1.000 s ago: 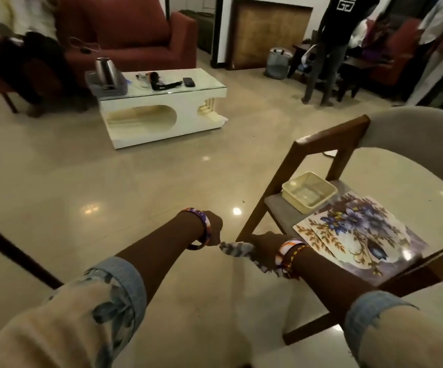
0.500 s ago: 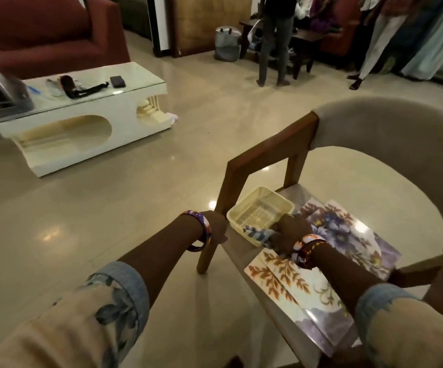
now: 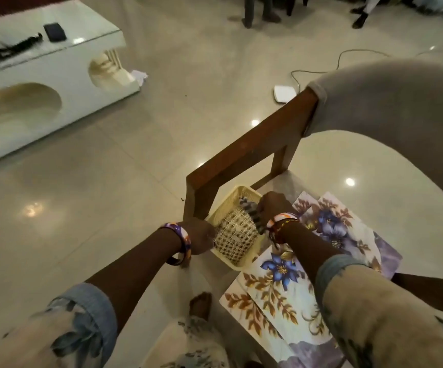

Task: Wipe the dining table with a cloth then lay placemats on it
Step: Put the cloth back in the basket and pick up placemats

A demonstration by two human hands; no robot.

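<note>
While the right hand [image 3: 272, 207] pinches the soft striped cloth [image 3: 249, 212] over the cream perforated plastic basket [image 3: 235, 235], the left hand [image 3: 200, 236] grips its rim. Beside the basket lie stiff floral placemats [image 3: 289, 288] (probably slick; lift by an edge).

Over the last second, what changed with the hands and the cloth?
The right hand carried the cloth from mid-air into the yellow basket on the chair seat; the left hand let go of the cloth and reached the basket's rim. The floral placemats stayed put.
</note>
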